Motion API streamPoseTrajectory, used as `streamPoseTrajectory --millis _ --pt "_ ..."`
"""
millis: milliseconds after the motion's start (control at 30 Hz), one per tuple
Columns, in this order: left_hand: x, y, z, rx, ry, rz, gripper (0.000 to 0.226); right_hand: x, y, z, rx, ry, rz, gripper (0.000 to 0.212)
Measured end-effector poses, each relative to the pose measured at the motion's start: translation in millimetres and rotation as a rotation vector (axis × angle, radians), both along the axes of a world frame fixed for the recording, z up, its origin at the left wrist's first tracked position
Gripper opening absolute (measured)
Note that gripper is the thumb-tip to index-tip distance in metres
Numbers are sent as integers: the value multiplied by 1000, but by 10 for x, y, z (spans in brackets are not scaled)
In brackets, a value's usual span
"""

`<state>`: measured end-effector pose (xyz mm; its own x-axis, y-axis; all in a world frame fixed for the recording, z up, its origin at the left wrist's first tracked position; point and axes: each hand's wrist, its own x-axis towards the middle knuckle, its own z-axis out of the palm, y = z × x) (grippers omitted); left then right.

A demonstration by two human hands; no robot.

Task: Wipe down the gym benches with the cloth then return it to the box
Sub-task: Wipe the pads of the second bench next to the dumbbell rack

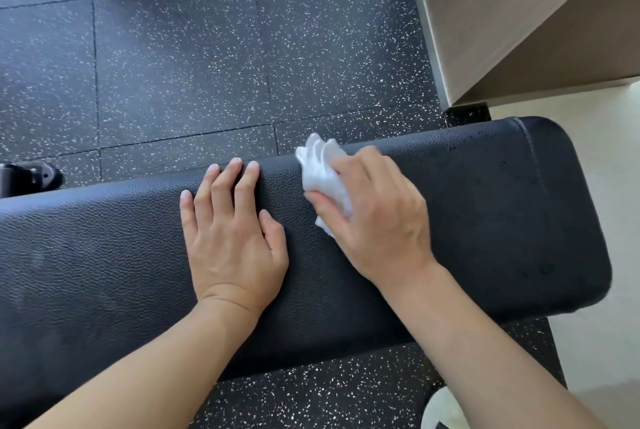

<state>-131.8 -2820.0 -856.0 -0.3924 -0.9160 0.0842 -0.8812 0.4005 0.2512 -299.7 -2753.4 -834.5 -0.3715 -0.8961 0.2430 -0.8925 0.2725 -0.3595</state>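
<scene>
Quickly, writing: no legible brand or label on anything.
Right hand [375,217]: grasping white cloth [323,174], pressing it on bench pad [485,213].
Left hand [232,231]: flat, fingers released, resting on pad just left of cloth.
Surface: black pebbled vinyl.
Floor [207,64]: black speckled rubber tiles beyond fingertips.
Wall [519,12]: beige, far right.

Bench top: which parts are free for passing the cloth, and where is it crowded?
The bench pad is bare left of the left hand, and bare again between the right hand and the rounded right end. The middle is crowded: the left hand lies flat there, close beside the cloth the right hand grips.
</scene>
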Motion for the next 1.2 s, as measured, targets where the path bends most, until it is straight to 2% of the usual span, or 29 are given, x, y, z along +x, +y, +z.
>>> streamPoseTrajectory --millis 100,233,400,533,700,767,900,1000,1133,1200 --pt "1 -3 3 4 0 -2 63 175 -19 -49 -42 23 54 44" --pt "5 3 19 9 -2 -1 63 119 425 -112 -119 67 149 45" --pt "2 5 11 6 -3 1 62 -315 789 -124 -91 118 -2 46" --pt "2 8 23 10 -1 6 62 -182 320 -161 -120 140 -100 42" --pt "1 7 21 11 -6 6 62 267 -327 -122 -140 56 -56 38" --pt "2 6 19 21 3 10 62 409 -61 -134 -137 25 2 38" --pt "-8 7 25 14 15 9 63 383 1103 -183 -74 -14 160 39" --pt "-9 11 13 17 23 11 62 71 1506 -182 -30 73 228 36" --pt "3 13 14 20 31 7 62 -123 890 -214 -165 231 88 19" --pt "-2 10 25 25 30 7 62 -183 402 -211 -179 234 -58 22"
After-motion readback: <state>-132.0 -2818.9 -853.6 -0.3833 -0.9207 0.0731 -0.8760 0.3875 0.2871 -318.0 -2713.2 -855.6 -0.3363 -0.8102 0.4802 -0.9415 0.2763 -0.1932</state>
